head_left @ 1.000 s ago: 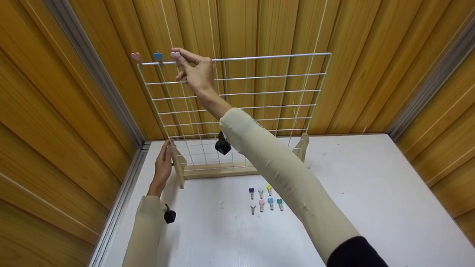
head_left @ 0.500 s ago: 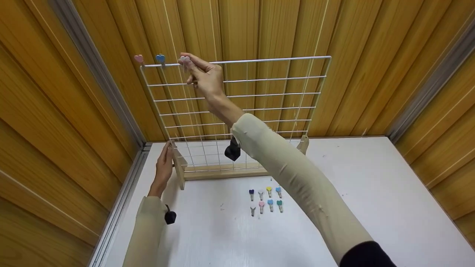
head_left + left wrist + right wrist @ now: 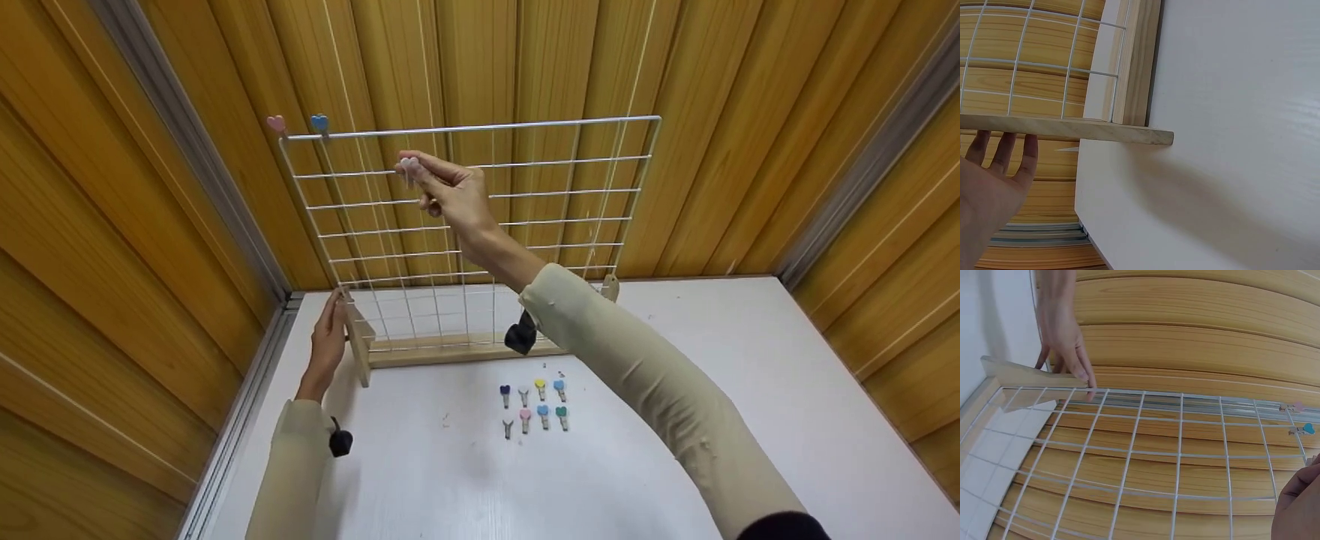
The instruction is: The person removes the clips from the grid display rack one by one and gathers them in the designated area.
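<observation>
In the head view my right hand (image 3: pixel 463 201) pinches a small white heart-topped clip (image 3: pixel 408 163) between thumb and fingertips, in front of the white wire grid (image 3: pixel 525 160) and below its top bar. The same hand (image 3: pixel 1300 500) shows at the right edge of the right wrist view. My left hand (image 3: pixel 327 346) rests against the stand's left wooden side piece (image 3: pixel 358 345); its fingertips touch the wood's outer face (image 3: pixel 1061 125) in the left wrist view. A pink heart clip (image 3: pixel 276 124) and a blue heart clip (image 3: pixel 320 122) sit at the top bar's left end.
Several heart clips lie in two rows on the white table (image 3: pixel 420 480), among them a yellow clip (image 3: pixel 541 388), a green clip (image 3: pixel 562 417) and a dark blue clip (image 3: pixel 505 395). Wood-patterned panels (image 3: pixel 825 165) stand behind and beside the grid.
My right hand has moved right and down from the grid's top bar, with the white heart clip still in its fingers. My left hand stays at the wooden side piece.
</observation>
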{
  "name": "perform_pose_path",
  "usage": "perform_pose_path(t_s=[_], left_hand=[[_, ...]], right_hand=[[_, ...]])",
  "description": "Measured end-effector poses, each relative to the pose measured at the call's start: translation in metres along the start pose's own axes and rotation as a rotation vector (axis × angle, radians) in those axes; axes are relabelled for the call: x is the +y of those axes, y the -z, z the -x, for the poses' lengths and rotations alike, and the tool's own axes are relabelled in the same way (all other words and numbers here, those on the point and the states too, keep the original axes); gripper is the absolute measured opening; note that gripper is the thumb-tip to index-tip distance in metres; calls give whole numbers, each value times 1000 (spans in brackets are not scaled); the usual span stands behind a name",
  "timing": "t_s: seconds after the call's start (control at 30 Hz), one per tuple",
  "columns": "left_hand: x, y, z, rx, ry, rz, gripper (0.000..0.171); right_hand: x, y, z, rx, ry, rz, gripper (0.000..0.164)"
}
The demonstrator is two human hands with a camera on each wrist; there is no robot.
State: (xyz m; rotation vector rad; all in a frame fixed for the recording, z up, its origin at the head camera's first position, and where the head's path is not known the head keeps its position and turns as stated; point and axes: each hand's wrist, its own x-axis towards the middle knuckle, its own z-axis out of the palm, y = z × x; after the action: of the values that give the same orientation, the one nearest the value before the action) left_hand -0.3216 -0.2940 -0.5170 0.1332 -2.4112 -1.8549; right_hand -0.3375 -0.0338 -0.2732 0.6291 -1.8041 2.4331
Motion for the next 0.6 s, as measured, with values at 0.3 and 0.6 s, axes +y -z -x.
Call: perform_pose_path(t_s=[0.3, 0.6], left_hand=[[2, 5, -2, 3, -23, 0, 58], [0, 10, 4, 3, 20, -25, 60]], right_hand=[[11, 40, 27, -36, -29, 83, 30], [38, 83, 61, -56, -112, 152, 30]])
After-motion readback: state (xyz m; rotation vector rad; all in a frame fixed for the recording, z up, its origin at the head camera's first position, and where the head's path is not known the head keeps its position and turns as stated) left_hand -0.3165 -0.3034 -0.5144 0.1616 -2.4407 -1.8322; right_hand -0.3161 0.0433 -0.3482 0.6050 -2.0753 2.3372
